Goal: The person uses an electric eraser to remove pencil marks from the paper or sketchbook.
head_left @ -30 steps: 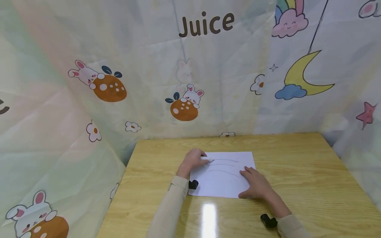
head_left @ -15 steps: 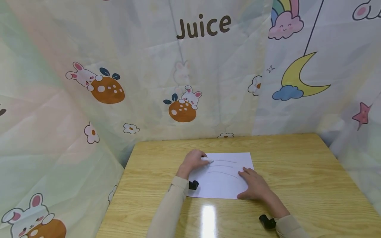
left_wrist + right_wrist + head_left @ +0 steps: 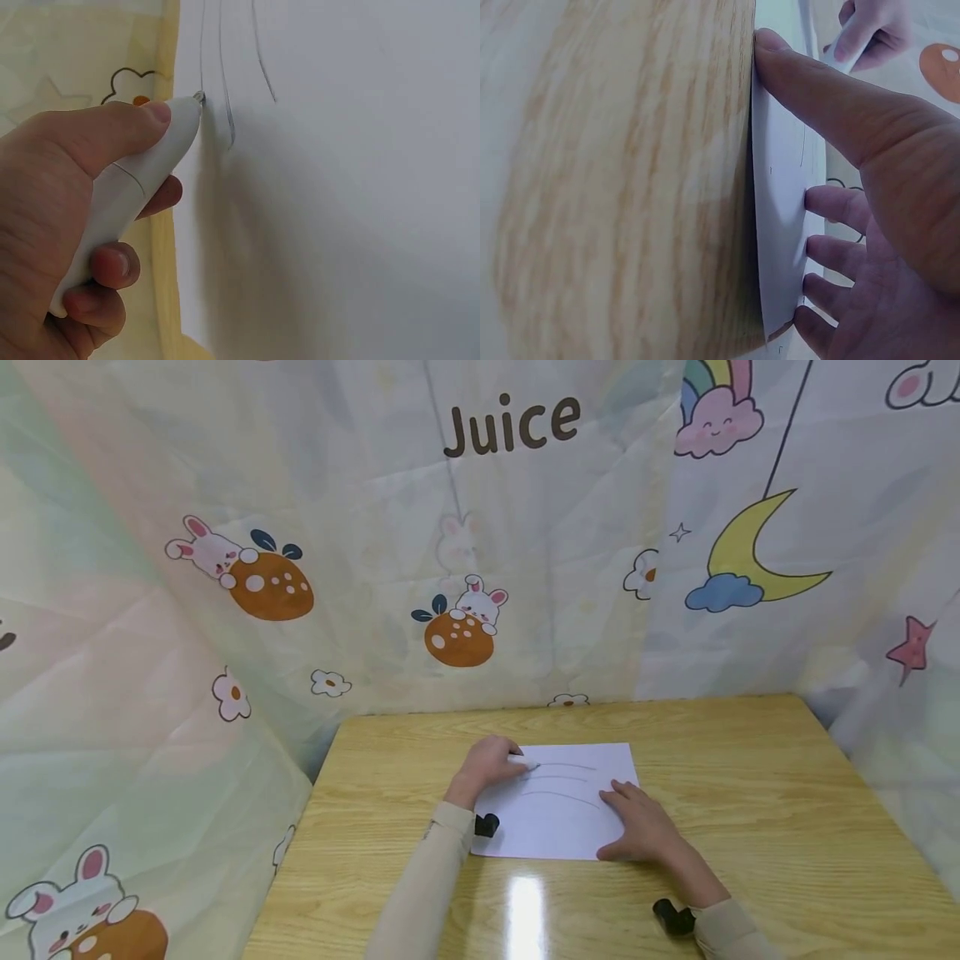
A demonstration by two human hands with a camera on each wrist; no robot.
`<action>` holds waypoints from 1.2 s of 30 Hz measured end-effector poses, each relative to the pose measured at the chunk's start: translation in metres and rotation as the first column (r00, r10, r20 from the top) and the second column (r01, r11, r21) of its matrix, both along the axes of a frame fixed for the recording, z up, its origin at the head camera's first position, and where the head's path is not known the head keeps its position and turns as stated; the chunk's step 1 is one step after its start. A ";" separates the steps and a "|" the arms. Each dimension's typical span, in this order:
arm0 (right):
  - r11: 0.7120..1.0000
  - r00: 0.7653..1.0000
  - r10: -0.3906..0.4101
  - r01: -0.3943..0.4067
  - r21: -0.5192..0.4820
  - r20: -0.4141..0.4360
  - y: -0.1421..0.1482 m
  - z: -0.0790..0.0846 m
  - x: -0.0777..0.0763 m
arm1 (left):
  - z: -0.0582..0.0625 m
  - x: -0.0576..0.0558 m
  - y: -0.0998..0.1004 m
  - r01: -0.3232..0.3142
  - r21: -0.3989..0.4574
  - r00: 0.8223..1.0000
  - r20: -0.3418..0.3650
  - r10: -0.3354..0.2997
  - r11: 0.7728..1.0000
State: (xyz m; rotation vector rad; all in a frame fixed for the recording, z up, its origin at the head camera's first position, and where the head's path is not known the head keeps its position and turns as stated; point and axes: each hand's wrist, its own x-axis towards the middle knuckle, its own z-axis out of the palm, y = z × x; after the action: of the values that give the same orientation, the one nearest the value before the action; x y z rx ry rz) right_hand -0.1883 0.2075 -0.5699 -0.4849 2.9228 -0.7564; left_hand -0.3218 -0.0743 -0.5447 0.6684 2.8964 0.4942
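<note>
A white sheet of paper (image 3: 543, 835) lies on the wooden table with three thin, curved pencil-grey lines (image 3: 566, 779) across its upper half. My left hand (image 3: 486, 764) grips a thick white pen (image 3: 124, 199) at the sheet's upper left. In the left wrist view the pen's small metal tip meets the end of the line nearest the paper's edge. My right hand (image 3: 643, 828) rests on the sheet's right side, fingers spread. The right wrist view shows its thumb (image 3: 817, 86) at the near edge and the other fingertips on the paper, which lifts slightly along that edge.
The wooden table (image 3: 750, 802) extends to both sides of the sheet. Behind and to the left hangs a curtain (image 3: 367, 568) printed with rabbits and a moon. A small black device (image 3: 487, 825) sits at the left wrist, another black device (image 3: 673, 918) at the right.
The head view has shifted very slightly. Both hands, the pen and the paper keep their places, and the lines look the same.
</note>
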 end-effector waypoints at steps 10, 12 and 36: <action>1.000 1.000 -0.005 0.005 -0.007 -0.009 -0.001 0.004 -0.001 | 0.005 -0.002 -0.002 0.012 0.008 1.000 0.016 -0.012 1.000; 1.000 1.000 0.001 -0.001 -0.010 -0.011 -0.002 0.003 -0.001 | 0.006 -0.002 -0.003 0.003 0.005 1.000 0.022 -0.003 1.000; 1.000 0.999 -0.014 0.014 0.007 0.031 -0.004 0.006 0.000 | 0.004 -0.003 0.005 0.012 -0.035 1.000 0.005 -0.011 0.999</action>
State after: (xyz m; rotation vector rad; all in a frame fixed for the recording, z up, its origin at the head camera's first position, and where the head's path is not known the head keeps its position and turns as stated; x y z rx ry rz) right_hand -0.1885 0.2038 -0.5638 -0.4490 2.9021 -0.7483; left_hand -0.3245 -0.0696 -0.5407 0.6777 2.8883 0.4422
